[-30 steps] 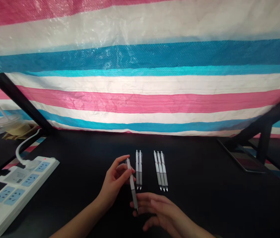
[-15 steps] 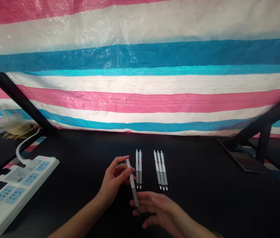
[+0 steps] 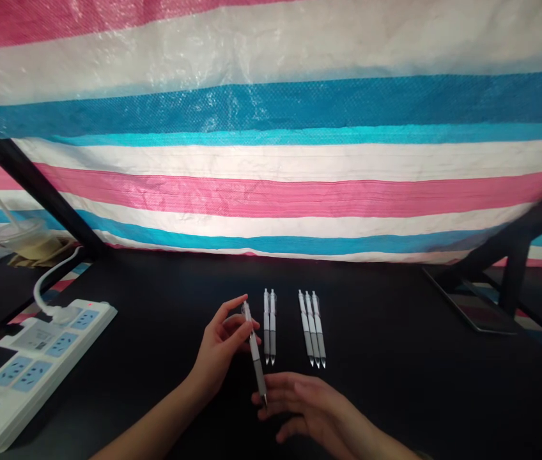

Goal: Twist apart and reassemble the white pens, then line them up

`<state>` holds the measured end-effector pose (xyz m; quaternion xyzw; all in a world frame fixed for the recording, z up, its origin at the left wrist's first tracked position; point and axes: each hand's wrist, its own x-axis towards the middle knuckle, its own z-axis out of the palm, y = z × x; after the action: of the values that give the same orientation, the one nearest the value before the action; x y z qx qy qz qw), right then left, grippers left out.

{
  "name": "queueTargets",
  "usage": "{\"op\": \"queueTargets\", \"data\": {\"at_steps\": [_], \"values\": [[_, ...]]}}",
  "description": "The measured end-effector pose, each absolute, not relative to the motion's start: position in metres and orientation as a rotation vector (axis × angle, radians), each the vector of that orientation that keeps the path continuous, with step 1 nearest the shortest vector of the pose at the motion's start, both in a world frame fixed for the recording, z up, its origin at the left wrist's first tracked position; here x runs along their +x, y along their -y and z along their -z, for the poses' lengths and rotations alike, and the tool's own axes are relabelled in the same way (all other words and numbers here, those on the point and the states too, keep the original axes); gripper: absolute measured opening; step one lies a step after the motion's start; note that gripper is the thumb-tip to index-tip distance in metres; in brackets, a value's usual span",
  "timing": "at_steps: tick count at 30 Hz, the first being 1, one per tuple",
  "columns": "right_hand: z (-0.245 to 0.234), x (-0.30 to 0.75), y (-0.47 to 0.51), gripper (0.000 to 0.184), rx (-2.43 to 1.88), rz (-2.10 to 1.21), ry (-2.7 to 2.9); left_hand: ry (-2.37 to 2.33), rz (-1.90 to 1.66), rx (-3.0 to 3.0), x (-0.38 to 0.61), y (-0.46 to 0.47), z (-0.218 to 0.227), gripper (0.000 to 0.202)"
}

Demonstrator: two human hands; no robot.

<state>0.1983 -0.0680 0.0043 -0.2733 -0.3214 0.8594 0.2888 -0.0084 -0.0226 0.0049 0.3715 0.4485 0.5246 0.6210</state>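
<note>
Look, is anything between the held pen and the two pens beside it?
Nothing visible. The left hand holds the pen, and only bare black table shows between it and the two pens.

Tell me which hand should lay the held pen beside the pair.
Left, probably: the left hand pinches the pen next to the pair; the right hand lies open by its tip.

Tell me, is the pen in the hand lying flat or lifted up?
Lifted and tilted: the left hand pinches the pen near its top, and its tip points down at the right hand.
</note>
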Motion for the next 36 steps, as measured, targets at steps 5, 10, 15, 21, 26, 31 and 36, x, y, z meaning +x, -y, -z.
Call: {"op": "queueTargets", "data": {"at_steps": [5, 10, 15, 21, 26, 31, 36], "values": [[-0.006, 0.198, 0.068, 0.041, -0.738, -2.298, 0.862, -1.055, -1.201, 0.85, -0.009, 0.023, -0.006, 0.051], [-0.007, 0.198, 0.068, 0.038, -0.732, -2.289, 0.858, -1.037, -1.195, 0.848, -0.01, 0.023, -0.004, 0.051], [-0.006, 0.198, 0.068, 0.038, -0.739, -2.289, 0.868, -1.058, -1.165, 0.899, -0.012, 0.019, -0.004, 0.052], [-0.006, 0.198, 0.068, 0.034, -0.851, -2.283, 0.801, -1.131, -1.125, 1.028, -0.012, -0.003, -0.002, 0.06], [-0.008, 0.196, 0.068, 0.03, -0.888, -2.278, 0.831, -1.263, -1.019, 1.315, -0.01, -0.032, 0.007, 0.052], [-0.003, 0.196, 0.067, 0.03, -0.897, -2.259, 0.914, -1.347, -1.044, 1.289, -0.006, -0.044, 0.008, 0.055], [-0.016, 0.206, 0.061, 0.025, -0.987, -2.023, 1.323, -1.325, -0.962, 1.204, -0.009, -0.019, 0.002, 0.057]]}}
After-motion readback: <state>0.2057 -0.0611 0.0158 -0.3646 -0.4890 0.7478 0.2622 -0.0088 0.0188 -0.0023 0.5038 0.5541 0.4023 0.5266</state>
